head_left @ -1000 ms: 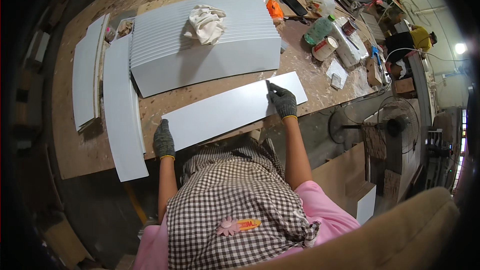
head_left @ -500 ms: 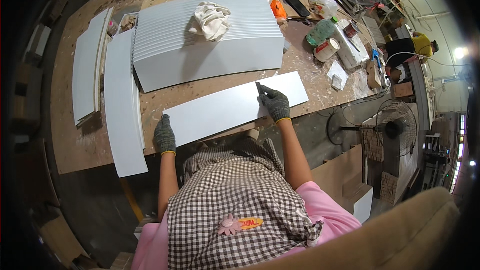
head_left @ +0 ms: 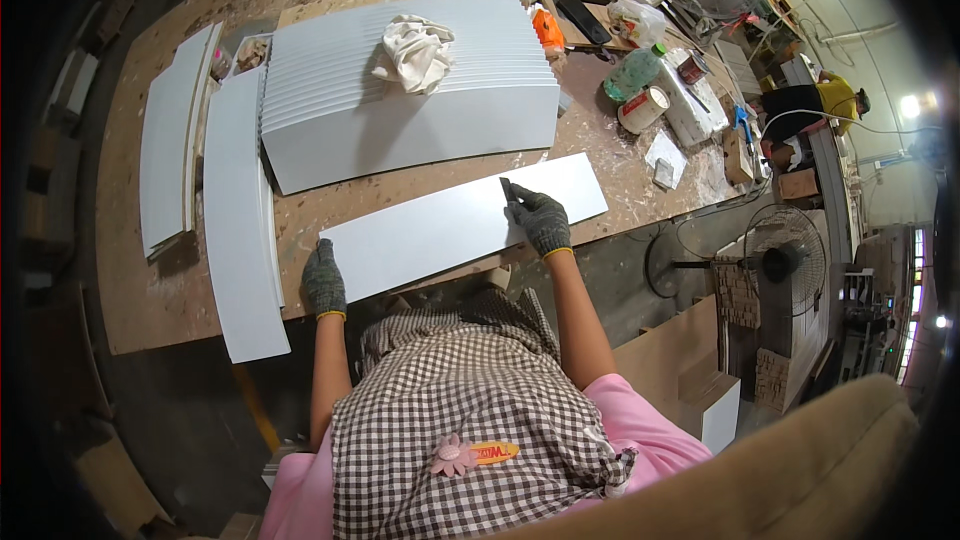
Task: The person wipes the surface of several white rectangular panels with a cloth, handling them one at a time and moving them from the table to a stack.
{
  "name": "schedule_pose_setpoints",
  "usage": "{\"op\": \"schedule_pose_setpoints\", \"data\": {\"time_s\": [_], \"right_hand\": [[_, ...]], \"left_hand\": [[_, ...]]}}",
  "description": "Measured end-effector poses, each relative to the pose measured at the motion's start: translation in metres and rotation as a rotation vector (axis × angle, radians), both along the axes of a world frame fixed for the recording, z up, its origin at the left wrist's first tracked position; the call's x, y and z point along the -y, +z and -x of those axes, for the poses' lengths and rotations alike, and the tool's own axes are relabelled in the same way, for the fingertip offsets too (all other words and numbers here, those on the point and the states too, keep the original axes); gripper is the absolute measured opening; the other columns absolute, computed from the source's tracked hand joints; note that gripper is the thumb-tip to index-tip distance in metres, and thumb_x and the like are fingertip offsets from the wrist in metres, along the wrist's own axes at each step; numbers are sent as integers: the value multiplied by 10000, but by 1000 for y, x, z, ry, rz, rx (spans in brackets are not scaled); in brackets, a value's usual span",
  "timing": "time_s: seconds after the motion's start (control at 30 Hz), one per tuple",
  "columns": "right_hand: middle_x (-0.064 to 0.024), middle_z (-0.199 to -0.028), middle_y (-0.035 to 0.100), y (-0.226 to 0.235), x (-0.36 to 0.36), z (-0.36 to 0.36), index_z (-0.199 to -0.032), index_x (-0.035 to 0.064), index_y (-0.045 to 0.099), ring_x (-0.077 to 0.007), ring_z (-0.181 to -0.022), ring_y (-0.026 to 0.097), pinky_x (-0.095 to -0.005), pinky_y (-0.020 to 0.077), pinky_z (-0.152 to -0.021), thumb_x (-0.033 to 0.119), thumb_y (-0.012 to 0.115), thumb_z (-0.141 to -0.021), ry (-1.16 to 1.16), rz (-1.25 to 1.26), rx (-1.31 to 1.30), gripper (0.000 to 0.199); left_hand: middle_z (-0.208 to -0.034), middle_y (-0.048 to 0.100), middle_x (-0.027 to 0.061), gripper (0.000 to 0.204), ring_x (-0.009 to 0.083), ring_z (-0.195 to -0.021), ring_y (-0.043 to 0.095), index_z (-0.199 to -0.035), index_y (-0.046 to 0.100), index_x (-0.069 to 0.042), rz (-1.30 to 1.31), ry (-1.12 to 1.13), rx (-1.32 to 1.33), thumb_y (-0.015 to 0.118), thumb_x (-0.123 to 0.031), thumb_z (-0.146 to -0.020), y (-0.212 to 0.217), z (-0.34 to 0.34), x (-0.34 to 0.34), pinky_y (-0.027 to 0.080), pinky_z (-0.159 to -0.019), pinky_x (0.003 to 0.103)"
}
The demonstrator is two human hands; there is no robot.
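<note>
Two gloved hands work our long white flat panel [head_left: 455, 225] at mid-frame: left hand [head_left: 323, 280] pressing flat on its end, right hand [head_left: 538, 220] gripping a small dark tool [head_left: 506, 188]. Overhanging the tabletop [head_left: 330, 205] edge, it could tip.

Two gloved hands [head_left: 323, 280], one white panel [head_left: 440, 225], two fans [head_left: 790, 250], one rag [head_left: 412, 52].

Small dark tool [head_left: 506, 188] in my right hand [head_left: 540, 221] too tiny to identify, panel's [head_left: 450, 225] near edge behind my apron [head_left: 470, 410], bench clutter [head_left: 640, 50] indistinct, distant person [head_left: 815, 105] partly hidden.
</note>
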State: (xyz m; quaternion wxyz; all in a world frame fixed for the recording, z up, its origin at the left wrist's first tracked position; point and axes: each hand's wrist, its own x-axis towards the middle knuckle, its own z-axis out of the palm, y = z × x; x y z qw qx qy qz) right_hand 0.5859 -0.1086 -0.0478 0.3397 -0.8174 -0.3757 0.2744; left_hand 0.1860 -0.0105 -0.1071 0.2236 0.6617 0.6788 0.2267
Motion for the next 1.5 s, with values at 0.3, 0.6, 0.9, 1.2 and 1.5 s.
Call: {"op": "schedule_pose_setpoints", "data": {"time_s": [0.3, 0.6, 0.9, 1.2, 1.5], "right_hand": [[-87, -857, 717, 20, -1, 2, -1191, 133, 672, -102, -706, 627, -277, 516, -700, 107, 684, -833, -36, 57, 107, 359], [-137, -1027, 691, 28, -6, 16, -1218, 181, 650, -277, -927, 670, -371, 511, -845, 245, 694, -829, -98, 142, -31, 397], [-146, -1014, 686, 7, -2, 11, -1204, 220, 660, -276, -912, 667, -372, 512, -850, 260, 688, -835, -122, 31, -51, 373], [-138, -1057, 684, 4, -2, 14, -1197, 193, 664, -286, -963, 660, -382, 505, -883, 242, 679, -842, -123, 146, 67, 359], [-181, -965, 671, 21, -6, 37, -1179, 224, 671, -315, -893, 660, -409, 516, -827, 231, 633, -870, 82, 64, 249, 311]], "left_hand": [[-1099, 650, 228, 470, 383, -1027, 602, -1097, 635, 31, 95, 75, 81, 460, -386, -970, 35, -20, 0, 466, -878, 430], [-1108, 650, 240, 591, 384, -1045, 604, -1109, 635, 54, 163, 176, 239, 450, -482, -942, 41, -25, 1, 456, -899, 421], [-1090, 647, 251, 574, 400, -1024, 604, -1093, 641, 47, 95, 114, 195, 440, -472, -951, 18, -14, 1, 457, -891, 432], [-1071, 642, 258, 534, 414, -1005, 596, -1046, 648, 47, 35, 81, 162, 429, -432, -967, 8, -10, -1, 459, -874, 447], [-1054, 641, 262, 509, 420, -985, 594, -1027, 646, 52, -43, 26, 131, 437, -409, -968, -3, -4, 0, 460, -863, 453]]}}
